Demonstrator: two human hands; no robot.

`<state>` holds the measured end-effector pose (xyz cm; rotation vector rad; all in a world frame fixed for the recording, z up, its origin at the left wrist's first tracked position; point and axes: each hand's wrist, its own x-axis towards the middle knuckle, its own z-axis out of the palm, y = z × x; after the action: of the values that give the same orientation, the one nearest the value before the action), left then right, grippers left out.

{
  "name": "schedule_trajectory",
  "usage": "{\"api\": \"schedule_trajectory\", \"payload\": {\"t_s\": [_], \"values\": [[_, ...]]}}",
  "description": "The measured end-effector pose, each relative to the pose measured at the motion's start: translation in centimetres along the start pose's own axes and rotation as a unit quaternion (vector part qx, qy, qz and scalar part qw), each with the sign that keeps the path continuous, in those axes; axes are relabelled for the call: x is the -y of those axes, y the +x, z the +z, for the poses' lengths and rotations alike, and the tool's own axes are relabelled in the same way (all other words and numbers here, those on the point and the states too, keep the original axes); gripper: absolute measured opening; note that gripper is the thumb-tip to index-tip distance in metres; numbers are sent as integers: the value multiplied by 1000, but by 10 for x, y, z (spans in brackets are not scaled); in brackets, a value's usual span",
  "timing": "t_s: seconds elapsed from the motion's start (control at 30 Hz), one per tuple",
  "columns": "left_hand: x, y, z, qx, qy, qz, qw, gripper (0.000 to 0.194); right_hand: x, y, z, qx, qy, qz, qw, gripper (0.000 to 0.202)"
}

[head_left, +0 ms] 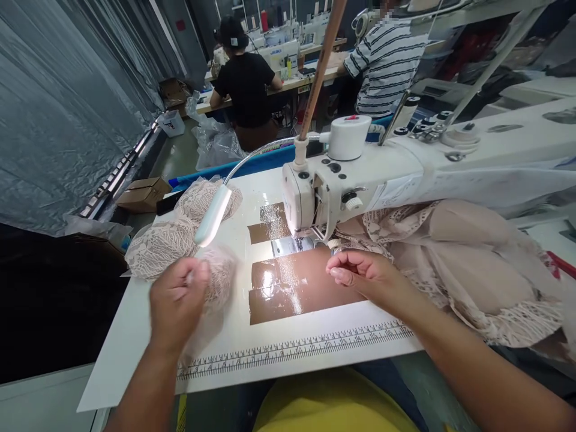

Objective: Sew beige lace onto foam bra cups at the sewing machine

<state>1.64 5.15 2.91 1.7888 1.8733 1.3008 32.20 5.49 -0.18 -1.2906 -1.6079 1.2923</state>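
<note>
My left hand (177, 297) is closed in a pinch on a pale beige lace piece (220, 279), blurred, with sheer fabric trailing below it over the white table. My right hand (360, 273) hovers above the brown taped sheet (288, 288), in front of the sewing machine (360, 180). Its thumb and fingertips are pressed together; whatever they hold, if anything, is too small to tell. More lace pieces (162, 246) lie in a pile left of my left hand. Beige lace garments (472, 240) are heaped right of the needle area, under the machine arm.
A lamp (213, 216) on a bendy neck hangs over the table's left part. A printed ruler (288, 354) runs along the front edge. Cardboard box (144, 193) stands on the floor at left. Two people (245, 84) sit at machines beyond.
</note>
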Motion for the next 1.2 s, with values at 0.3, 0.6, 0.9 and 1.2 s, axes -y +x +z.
{"api": "schedule_trajectory", "payload": {"t_s": [0.3, 0.6, 0.9, 1.2], "values": [[-36, -27, 147, 284, 351, 253, 856, 21, 2, 35, 17, 37, -363, -76, 928, 31], [-44, -8, 103, 450, 111, 234, 855, 29, -17, 35, 34, 81, -526, -102, 840, 24], [-1, -1, 133, 316, 111, 323, 885, 31, -13, 38, 38, 42, -548, -57, 834, 34], [1, 17, 136, 333, 105, 347, 870, 32, -9, 44, 39, 40, -562, -20, 826, 41]]}}
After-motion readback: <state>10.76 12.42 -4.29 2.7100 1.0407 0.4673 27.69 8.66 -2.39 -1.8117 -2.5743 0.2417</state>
